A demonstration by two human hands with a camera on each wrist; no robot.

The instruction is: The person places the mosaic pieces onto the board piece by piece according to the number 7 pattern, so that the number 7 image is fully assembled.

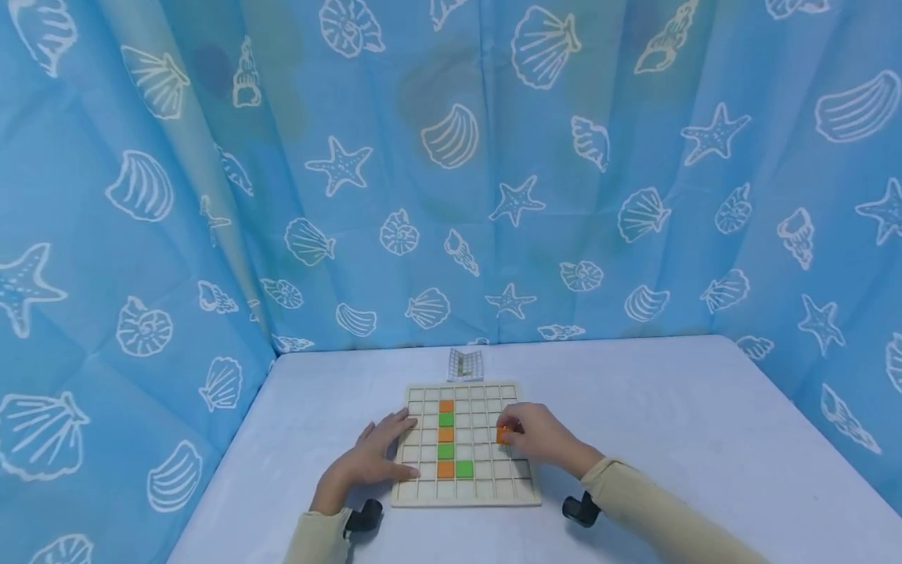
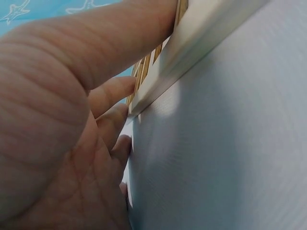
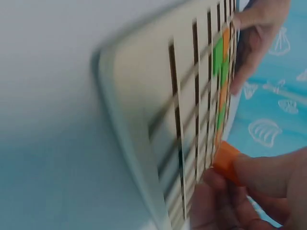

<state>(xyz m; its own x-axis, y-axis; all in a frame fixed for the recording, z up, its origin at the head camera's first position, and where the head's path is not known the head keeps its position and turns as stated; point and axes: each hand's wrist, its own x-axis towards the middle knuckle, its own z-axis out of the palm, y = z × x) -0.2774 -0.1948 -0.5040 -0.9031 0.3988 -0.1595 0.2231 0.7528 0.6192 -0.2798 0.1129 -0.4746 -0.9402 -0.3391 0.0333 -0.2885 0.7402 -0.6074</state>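
A wooden grid board lies flat on the table. Orange and green square tiles fill part of one column, among them an orange tile, and a green tile sits beside the lowest of these. Over the board's right side, my right hand pinches another orange tile between thumb and fingers. My left hand rests on the board's left edge with fingers spread; in the left wrist view its thumb touches the rim.
Behind the board lies a small printed card with a grid pattern. White cloth covers the table. A blue curtain with shell and starfish prints surrounds its back and sides. Black wrist devices show near both sleeves.
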